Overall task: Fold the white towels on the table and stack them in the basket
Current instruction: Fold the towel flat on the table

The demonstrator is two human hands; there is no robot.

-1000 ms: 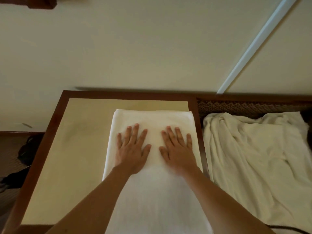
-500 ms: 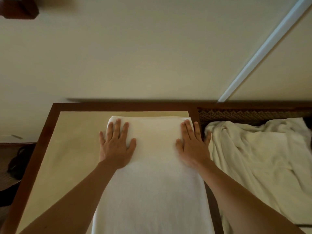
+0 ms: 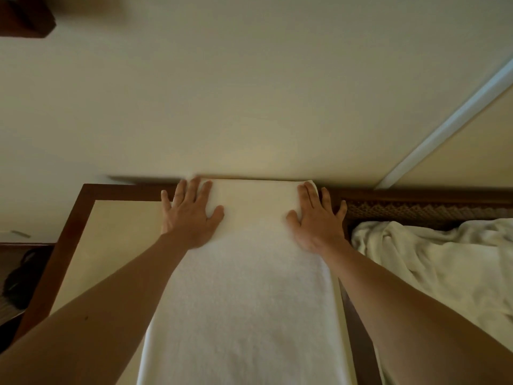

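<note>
Both hands have slid outward and up the frame since a second ago, from the middle of the towel to its far corners, and the towel's far end now reaches the back edge of the tabletop. The left hand [image 3: 191, 215] lies flat with fingers straight and spread, palm pressing the upper-left corner of the white towel [image 3: 244, 301] — its outer fingers spill past the cloth onto the tabletop [image 3: 111, 245]. The right hand [image 3: 316, 218] mirrors it at the upper-right corner, fingers straight and fanned, the outermost ones over the dark wooden rim. The two hands are well apart, with a smooth stretch of towel between them.

That towel runs as a long folded strip from the centre of the frame down to the bottom edge, lying on the pale tabletop with its dark brown border. At the right of the frame a second, crumpled cream cloth [image 3: 433, 262] lies heaped just beside the strip — under it shows a dark woven edge [image 3: 416, 211], though whether that is the basket I cannot tell. A plain cream wall [image 3: 249, 93] fills the upper half.
</note>
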